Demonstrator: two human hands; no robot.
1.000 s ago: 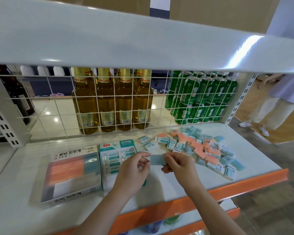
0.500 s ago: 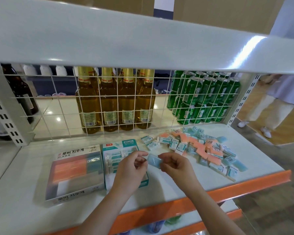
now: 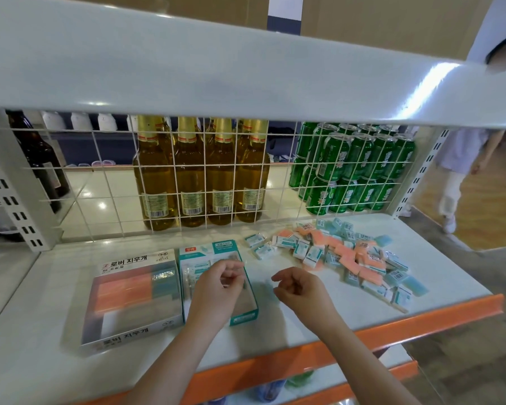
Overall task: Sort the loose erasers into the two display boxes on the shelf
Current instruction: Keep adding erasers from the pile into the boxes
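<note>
- Now both hands hang over the white metal shelf deck [image 3: 348, 299], just apart from each other, fingers loosely curled.
- Left hand [image 3: 216, 283]: above the teal-and-white cardboard display box [image 3: 243, 315], fingertips curled inward toward the thumb. Motion blur hides whether anything small sits in the pinch; cannot tell. No eraser shows plainly in it.
- Right hand [image 3: 300, 287]: just right of that teal box, over bare deck, fingers half-curled, nothing visible between them. Reads as empty, though blur leaves some doubt.
- Loose heap of small rectangular erasers [image 3: 351, 254], salmon-pink blocks, pale-blue blocks and white-and-teal sleeved ones, lies right of and beyond the right hand, near it and well apart from the left hand.
- Nearest strays: two white-and-teal sleeved erasers [image 3: 263, 249], beyond the gap between the hands, a little closer to the right one.
- Grey-and-white clear-topped display box with Korean lettering [image 3: 129, 299] lies left of the left hand, touching the teal box; pink and blue-grey blocks show inside it.
- Judgement: right hand is the nearer one for the next pick; the reach runs away and rightward. Left hand is better placed for dropping into either box.
- Heap lies jumbled, long axes pointing every way; the strays lie aslant, so the wrist likely needs a turn before pinching.
- Behind the white wire grid [image 3: 205, 182]: amber glass bottles [image 3: 193, 182], green cans [image 3: 351, 171].
</note>
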